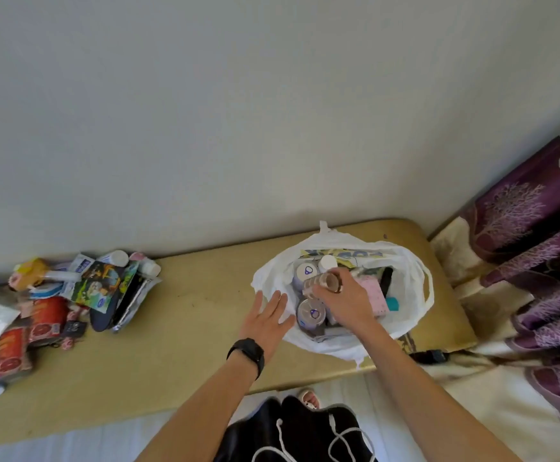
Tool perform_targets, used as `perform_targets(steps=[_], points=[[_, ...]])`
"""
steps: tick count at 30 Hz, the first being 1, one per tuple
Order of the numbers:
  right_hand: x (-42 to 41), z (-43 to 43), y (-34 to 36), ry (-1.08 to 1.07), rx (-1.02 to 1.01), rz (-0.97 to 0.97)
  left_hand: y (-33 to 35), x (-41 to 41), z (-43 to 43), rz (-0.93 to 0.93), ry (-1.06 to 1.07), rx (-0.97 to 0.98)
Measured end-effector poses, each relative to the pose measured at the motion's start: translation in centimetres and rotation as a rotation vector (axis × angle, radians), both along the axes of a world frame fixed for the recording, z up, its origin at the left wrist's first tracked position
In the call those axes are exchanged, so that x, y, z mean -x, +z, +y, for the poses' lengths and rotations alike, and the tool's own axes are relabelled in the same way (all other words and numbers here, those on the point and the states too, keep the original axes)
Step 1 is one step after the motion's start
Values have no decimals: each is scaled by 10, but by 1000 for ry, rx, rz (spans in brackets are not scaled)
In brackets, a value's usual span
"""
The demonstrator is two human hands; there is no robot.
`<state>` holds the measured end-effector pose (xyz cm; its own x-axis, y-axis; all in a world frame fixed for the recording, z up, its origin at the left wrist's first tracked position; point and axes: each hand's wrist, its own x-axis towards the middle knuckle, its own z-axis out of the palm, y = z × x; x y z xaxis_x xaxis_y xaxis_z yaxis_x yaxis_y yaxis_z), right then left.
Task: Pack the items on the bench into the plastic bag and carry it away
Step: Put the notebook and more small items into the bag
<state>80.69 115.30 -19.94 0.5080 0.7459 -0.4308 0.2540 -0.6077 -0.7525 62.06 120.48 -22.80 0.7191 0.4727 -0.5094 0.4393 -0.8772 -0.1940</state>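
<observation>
A white plastic bag [408,278] stands open on the right part of the tan bench [185,305]. Inside it lie grey round tins [312,313], a white-capped bottle [328,261], a pink box [373,290] and a teal item [393,303]. My right hand [345,300] is inside the bag's mouth, shut on a small brownish jar [322,283]. My left hand [267,320], a black watch on its wrist, hovers flat with fingers spread beside the bag's left rim. A pile of items [71,295] lies at the bench's left end: red packets, colourful pouches, white bottles.
A pale wall runs behind the bench. A purple patterned curtain [532,248] hangs at the right. A black strap [428,356] lies at the bench's front right corner. Dark clothing with white drawstrings [305,435] shows below, over a pale floor.
</observation>
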Motion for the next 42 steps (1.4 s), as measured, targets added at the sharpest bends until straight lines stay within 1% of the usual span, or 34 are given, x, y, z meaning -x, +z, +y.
perform_targets(steps=[2,4,8,10,13,15,17,19,21,23,25,27,28,30,32,34,36,38,40,42], points=[[8,23,-1,142,-15,-68,-4,-5,1,-14,-13,-53],[16,37,-9,262,15,-146,-5,-9,4,26,-44,-77],[20,46,-31,523,157,-375,4,-10,14,76,-19,-86],[23,48,-40,604,197,-409,8,-7,14,83,-18,-116],[29,49,-48,667,208,-397,13,-6,13,108,-49,-172],[26,48,-54,688,284,-445,15,-9,11,114,-59,-173],[24,46,-59,651,333,-431,15,-9,9,116,-59,-170],[24,43,-58,596,276,-422,14,-8,9,110,-60,-169],[23,35,-56,579,218,-531,13,-6,10,97,-53,-151],[21,23,-60,631,193,-620,14,-3,11,76,-43,-125],[20,12,-66,672,206,-583,15,3,10,29,-22,-94],[21,2,-68,605,193,-501,13,13,7,-65,4,-67],[25,-2,-66,543,163,-460,11,20,5,-157,27,-58],[36,-16,-55,426,51,-421,10,39,-1,-337,112,-32],[54,-32,-42,324,-88,-412,8,60,-10,-491,256,-7],[77,-45,-31,274,-187,-404,3,86,-20,-548,443,35],[106,-51,-22,313,-228,-381,-1,117,-24,-502,642,81],[135,-49,-21,403,-241,-397,-7,152,-22,-380,793,175],[166,-41,-22,519,-213,-410,-15,188,-20,-314,921,250],[198,-30,-25,612,-163,-360,-22,223,-18,-290,1050,313]])
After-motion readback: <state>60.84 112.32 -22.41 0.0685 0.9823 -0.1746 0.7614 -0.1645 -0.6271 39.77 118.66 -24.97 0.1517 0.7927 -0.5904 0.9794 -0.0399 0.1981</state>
